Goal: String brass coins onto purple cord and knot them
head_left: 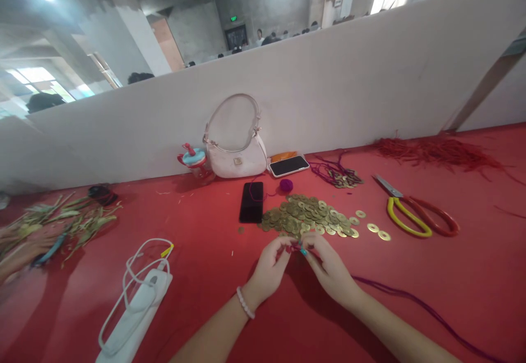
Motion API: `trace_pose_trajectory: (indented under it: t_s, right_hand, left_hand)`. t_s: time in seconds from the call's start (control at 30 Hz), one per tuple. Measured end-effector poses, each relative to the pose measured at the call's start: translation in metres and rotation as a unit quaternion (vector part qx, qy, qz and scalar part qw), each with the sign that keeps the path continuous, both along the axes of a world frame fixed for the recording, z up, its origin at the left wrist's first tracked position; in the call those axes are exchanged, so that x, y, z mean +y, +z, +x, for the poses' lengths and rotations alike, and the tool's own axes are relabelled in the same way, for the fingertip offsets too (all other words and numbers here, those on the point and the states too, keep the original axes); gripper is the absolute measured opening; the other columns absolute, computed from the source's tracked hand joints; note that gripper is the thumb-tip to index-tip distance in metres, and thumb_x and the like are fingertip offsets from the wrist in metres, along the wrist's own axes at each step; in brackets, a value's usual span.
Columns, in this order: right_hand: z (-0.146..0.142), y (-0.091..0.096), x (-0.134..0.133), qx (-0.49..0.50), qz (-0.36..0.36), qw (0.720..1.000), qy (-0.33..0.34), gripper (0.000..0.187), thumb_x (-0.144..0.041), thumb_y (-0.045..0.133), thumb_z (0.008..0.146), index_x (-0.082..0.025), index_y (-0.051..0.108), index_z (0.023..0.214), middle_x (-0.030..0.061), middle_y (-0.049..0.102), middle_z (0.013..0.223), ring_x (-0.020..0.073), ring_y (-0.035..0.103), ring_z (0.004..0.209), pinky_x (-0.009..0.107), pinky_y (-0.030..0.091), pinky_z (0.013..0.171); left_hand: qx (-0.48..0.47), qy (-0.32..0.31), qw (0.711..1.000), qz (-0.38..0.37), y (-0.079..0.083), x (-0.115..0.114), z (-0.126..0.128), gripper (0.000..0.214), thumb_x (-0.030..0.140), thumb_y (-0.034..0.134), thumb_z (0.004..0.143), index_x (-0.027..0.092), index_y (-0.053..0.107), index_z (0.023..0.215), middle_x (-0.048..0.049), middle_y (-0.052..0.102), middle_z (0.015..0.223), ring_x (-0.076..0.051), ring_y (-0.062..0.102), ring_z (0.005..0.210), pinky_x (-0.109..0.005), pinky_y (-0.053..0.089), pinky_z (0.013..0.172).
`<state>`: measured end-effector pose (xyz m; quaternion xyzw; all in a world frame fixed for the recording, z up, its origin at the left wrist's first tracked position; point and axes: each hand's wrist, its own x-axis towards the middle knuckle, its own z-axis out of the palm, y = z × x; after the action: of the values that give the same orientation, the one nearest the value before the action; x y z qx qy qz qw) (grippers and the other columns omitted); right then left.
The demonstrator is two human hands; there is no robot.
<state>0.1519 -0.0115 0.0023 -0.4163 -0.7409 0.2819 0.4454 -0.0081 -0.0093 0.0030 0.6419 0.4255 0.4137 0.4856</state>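
My left hand [271, 269], with a pale bead bracelet [245, 303] at the wrist, is closed in a pinch. Its fingertips meet those of my right hand [324, 267], also pinched. Between them a short piece of dark purple cord shows. More of that purple cord [405, 293] trails from under my right forearm to the lower right. Whether a coin is in the fingers I cannot make out. Just beyond my fingertips lies a heap of brass coins with holes [308, 215]. A few loose coins [372, 228] lie to its right.
Scissors [411, 215] lie open at right, near red strands [435, 152]. Behind the coins are a black phone [251, 203], purple thread ball [286, 185], white-edged phone [289, 166], handbag [238, 160], cup [198, 165] and corded coins [344, 178]. Left: power strip [137, 319], another person's hand [39, 242].
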Motion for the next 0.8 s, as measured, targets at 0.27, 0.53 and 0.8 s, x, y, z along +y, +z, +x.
trace_pose_trajectory:
  t_s: [0.27,0.53,0.8]
  right_hand:
    - [0.013,0.001,0.012,-0.055,0.049,0.996,-0.048,0.007,-0.019,0.038,0.086,-0.021,0.044,0.083,0.0061,0.052,0.088,0.0182,0.051,0.086,0.034,0.045,0.076]
    - [0.070,-0.037,0.058,-0.336,0.124,0.915,-0.184,0.038,-0.028,0.045,0.082,-0.017,0.048,0.119,0.0145,0.049,0.122,0.0315,0.039,0.114,0.048,0.039,0.087]
    - [0.071,-0.034,0.056,-0.409,0.114,0.892,-0.157,0.030,-0.025,0.037,0.086,-0.025,0.059,0.107,0.0066,0.059,0.114,0.0274,0.047,0.107,0.050,0.034,0.086]
  left_hand:
    - [-0.044,-0.003,0.994,-0.095,0.001,-0.001,0.004,0.025,0.038,0.047,0.083,0.015,0.051,0.077,-0.0020,0.056,0.067,-0.014,0.053,0.066,-0.026,0.043,0.068]
    - [-0.074,0.042,0.990,-0.110,0.001,0.003,0.005,0.025,0.040,0.052,0.079,0.014,0.053,0.079,-0.0041,0.060,0.070,-0.014,0.056,0.065,-0.028,0.044,0.067]
    - [-0.117,0.056,0.984,-0.122,0.000,0.004,0.006,0.026,0.039,0.056,0.076,0.014,0.054,0.080,-0.0045,0.061,0.069,-0.013,0.054,0.062,-0.027,0.043,0.064]
